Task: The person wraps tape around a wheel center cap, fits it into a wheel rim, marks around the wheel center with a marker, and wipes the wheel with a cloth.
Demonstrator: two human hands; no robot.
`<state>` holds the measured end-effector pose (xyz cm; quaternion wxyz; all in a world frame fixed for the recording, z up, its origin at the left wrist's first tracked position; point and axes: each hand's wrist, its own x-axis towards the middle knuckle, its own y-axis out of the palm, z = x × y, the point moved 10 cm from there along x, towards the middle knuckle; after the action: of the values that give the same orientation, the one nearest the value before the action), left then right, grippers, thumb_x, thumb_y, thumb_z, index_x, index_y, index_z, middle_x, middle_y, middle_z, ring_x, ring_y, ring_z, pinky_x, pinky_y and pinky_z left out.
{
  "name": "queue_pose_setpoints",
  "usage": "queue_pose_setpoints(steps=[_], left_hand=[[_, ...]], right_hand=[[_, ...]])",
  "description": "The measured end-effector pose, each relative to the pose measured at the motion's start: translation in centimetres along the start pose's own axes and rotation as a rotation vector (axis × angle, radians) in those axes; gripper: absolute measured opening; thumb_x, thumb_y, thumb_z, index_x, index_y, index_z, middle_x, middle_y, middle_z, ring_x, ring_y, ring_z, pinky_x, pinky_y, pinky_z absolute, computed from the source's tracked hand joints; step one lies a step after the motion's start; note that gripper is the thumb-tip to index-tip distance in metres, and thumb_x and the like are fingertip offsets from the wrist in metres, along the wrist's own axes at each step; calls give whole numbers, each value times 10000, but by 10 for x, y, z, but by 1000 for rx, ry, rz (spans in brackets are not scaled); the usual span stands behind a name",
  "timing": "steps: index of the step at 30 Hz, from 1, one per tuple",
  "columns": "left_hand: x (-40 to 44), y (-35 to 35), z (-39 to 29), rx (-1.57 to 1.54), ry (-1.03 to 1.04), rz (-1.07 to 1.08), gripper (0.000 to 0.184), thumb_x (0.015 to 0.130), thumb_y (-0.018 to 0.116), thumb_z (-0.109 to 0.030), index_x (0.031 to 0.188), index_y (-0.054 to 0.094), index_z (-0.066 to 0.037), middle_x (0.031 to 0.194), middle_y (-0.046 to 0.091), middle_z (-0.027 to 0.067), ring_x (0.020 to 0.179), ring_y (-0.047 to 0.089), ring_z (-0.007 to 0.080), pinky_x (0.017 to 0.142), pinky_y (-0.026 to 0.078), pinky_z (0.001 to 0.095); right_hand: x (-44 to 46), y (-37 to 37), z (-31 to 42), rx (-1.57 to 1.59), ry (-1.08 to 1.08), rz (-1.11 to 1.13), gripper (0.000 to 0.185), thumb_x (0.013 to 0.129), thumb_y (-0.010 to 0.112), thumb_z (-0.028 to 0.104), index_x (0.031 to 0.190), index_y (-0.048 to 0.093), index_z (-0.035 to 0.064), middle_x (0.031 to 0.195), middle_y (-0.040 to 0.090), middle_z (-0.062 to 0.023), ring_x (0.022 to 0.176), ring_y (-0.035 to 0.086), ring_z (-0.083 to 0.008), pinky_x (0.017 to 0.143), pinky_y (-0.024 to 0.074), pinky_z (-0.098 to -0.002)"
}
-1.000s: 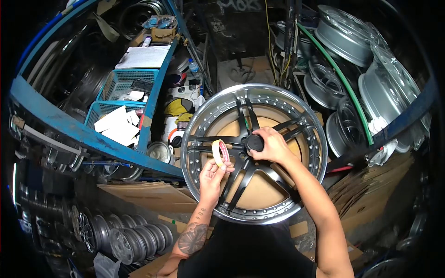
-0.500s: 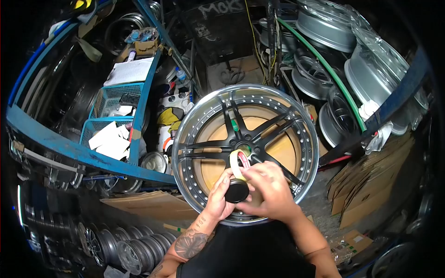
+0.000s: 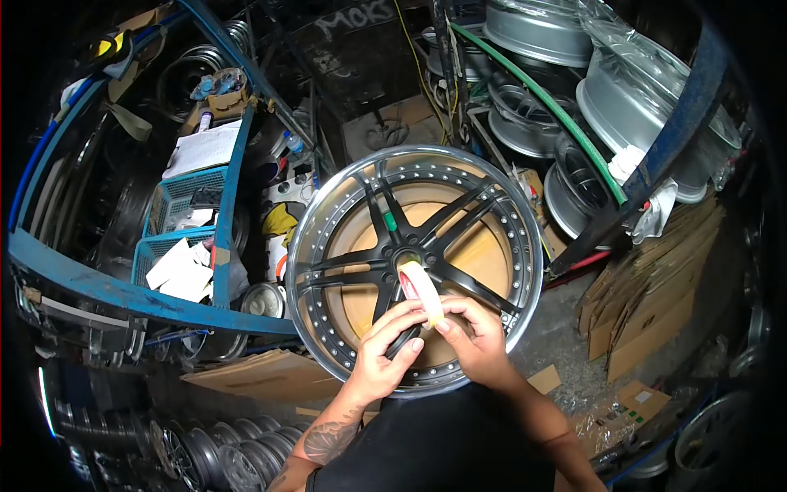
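Note:
My left hand [image 3: 384, 348] has its fingers and thumb curled round a black round cap [image 3: 403, 337], of which only a dark edge shows. My right hand [image 3: 475, 339] pinches a roll of pale yellow tape [image 3: 429, 302] between thumb and fingers. The tape stands on edge, its red-printed core facing left, and the left fingertips reach its lower side. Both hands are over the near part of a large wheel rim [image 3: 531, 254] with black spokes and a polished lip. A green piece [image 3: 390, 221] sits on one spoke.
Left, a blue rack [image 3: 123, 279] holds teal baskets [image 3: 146, 254] with papers. Silver wheels [image 3: 619, 107] fill the right rack behind a green bar [image 3: 549, 98]. Flattened cardboard [image 3: 648, 295] leans at the right, and more wheels [image 3: 201, 451] stand lower left.
The black cap, seen face-on before, is now turned and mostly hidden by my left fingers. My right hand has closed on the tape's lower edge. The view has shifted slightly right.

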<state>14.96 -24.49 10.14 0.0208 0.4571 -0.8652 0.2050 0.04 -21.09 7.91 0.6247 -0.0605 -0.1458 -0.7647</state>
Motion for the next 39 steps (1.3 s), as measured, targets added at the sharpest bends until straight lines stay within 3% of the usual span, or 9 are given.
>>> queue_pose_setpoints(steps=[4, 10, 15, 18, 23, 26, 29, 32, 39], left_hand=[[-1, -16, -5, 46, -52, -136, 280, 952, 735, -178, 1180, 739, -16, 1375, 634, 191, 1215, 641, 303, 1060, 486, 424], [3, -29, -2, 3, -69, -283, 681, 806, 891, -148, 1401, 592, -7, 1290, 663, 145, 1146, 654, 232, 1030, 505, 370], [8, -33, -20, 383, -79, -273, 508, 855, 834, -116, 1337, 685, -57, 1189, 668, 144, 1105, 657, 278, 990, 514, 381], [2, -36, -7, 464, -112, -320, 334, 869, 812, -116, 1197, 765, -76, 1130, 655, 145, 1070, 660, 300, 945, 522, 382], [-1, -31, 0, 687, -27, -316, 227, 832, 835, -171, 1055, 800, -145, 1120, 659, 99, 1032, 653, 322, 889, 540, 427], [-6, -27, -3, 697, -8, -283, 223, 815, 828, -110, 1034, 796, -94, 1116, 645, 120, 1051, 632, 300, 921, 506, 418], [-10, -24, -2, 676, -6, -263, 227, 795, 834, -110, 1018, 797, -99, 1106, 652, 115, 1039, 635, 302, 913, 508, 417], [-11, -23, -1, 660, -1, -261, 223, 792, 835, -109, 1012, 797, -99, 1101, 658, 112, 1025, 641, 301, 902, 512, 416], [-12, -18, 0, 653, 60, -242, 215, 789, 836, -111, 1000, 797, -101, 1101, 669, 112, 1018, 648, 295, 880, 518, 412]], right_hand=[[0, -3, 6, -219, -81, -9, 148, 1013, 642, 88, 1126, 652, -7, 1079, 719, -191, 960, 720, -320, 869, 556, -374], [-5, 5, 2, -206, -39, 105, 153, 1036, 607, 72, 1154, 650, -14, 1059, 716, -195, 899, 743, -302, 800, 576, -352], [-5, 14, -2, -107, -58, 158, 268, 1041, 620, 95, 1276, 565, -21, 1047, 721, -184, 904, 745, -266, 805, 577, -347], [-12, 24, -9, 0, 110, 212, 388, 1034, 631, 99, 1364, 462, -14, 1050, 723, -187, 917, 752, -255, 806, 580, -356], [-26, 25, -31, -220, 97, 189, 439, 981, 687, 136, 1336, 455, 20, 961, 698, -266, 900, 737, -420, 740, 576, -443], [-23, 22, -21, -423, 134, 235, 387, 950, 711, 54, 1263, 485, 28, 846, 748, -132, 756, 761, -157, 654, 574, -294], [-22, 19, -12, -403, 1, 180, 399, 906, 747, 64, 1221, 501, 53, 726, 712, -85, 636, 732, -136, 549, 528, -289], [-24, 17, -18, -330, 18, 172, 366, 904, 760, 130, 1184, 543, 38, 779, 694, -142, 650, 738, -301, 559, 564, -368], [-35, 8, -39, -342, 29, 165, 377, 870, 817, 121, 1121, 544, 55, 644, 648, -64, 588, 710, -131, 534, 547, -314]])
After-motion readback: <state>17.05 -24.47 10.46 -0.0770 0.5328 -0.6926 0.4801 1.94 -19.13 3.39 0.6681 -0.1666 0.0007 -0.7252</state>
